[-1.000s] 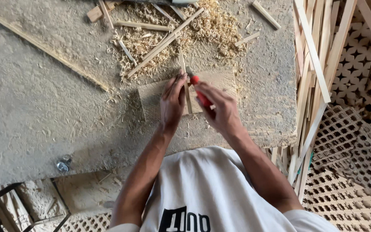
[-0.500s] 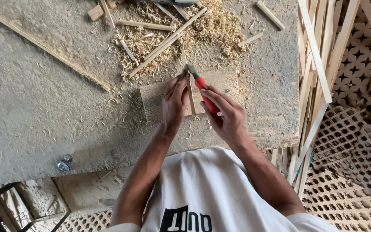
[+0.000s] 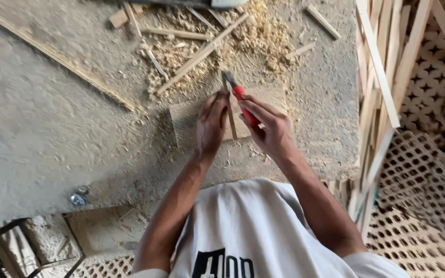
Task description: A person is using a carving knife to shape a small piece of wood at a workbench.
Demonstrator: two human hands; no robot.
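Above the dusty concrete slab [image 3: 52, 128], the left hand [image 3: 211, 123] pinches a thin wooden stick [image 3: 229, 116] upright, fingers closed on it. The right hand [image 3: 270, 128] grips a red-handled knife [image 3: 240, 100], its blade at the stick's top, near wood shavings [image 3: 263, 36].

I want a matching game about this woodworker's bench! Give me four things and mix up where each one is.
Things:
1. red-handled knife
2. thin wooden stick
3. wood shavings
4. lattice panels

Places:
A. piled at the far side of the bench
B. gripped in the right hand
C. leaning beside the bench on the right
D. held by the left hand

Pairs: 1-B, 2-D, 3-A, 4-C
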